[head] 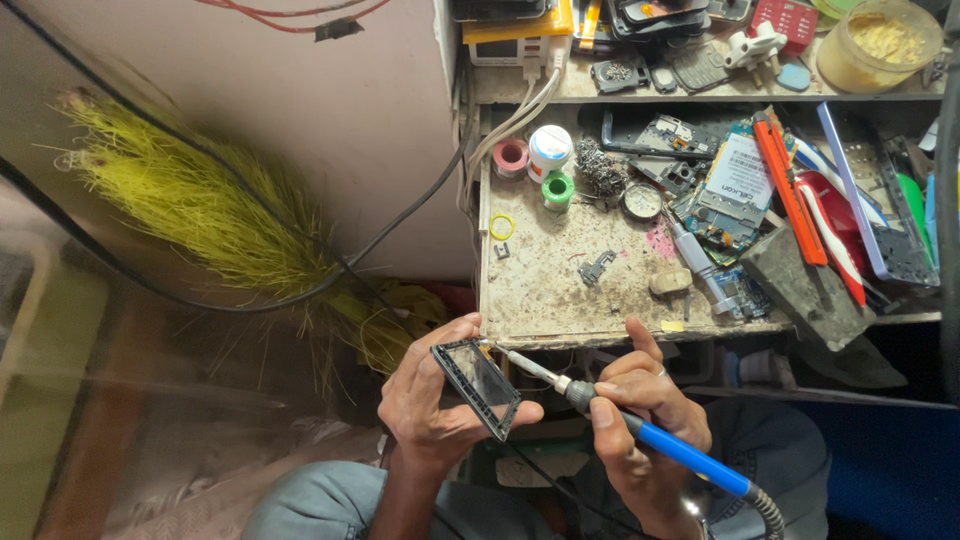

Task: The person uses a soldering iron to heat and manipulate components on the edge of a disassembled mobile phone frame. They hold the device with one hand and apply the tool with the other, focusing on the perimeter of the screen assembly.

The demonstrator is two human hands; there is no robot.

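Note:
My left hand (pixel 432 400) grips a small dark rectangular frame with a glassy panel (pixel 477 385), tilted and held below the workbench edge. My right hand (pixel 640 400) holds a soldering iron with a blue handle (pixel 690 457). Its metal tip (pixel 497 350) touches the upper corner of the frame. The iron's grey cable runs off at the lower right. Both hands hover over my lap, in front of the bench.
A scuffed workbench (pixel 545 285) carries solder spools (pixel 550 150), a yellow ring, small metal parts, circuit boards (pixel 728 190), orange and red tools, and a grey block (pixel 805 285). A shelf above holds phone parts and a yellow jar (pixel 885 45). A yellow-green broom (pixel 200 210) leans at left.

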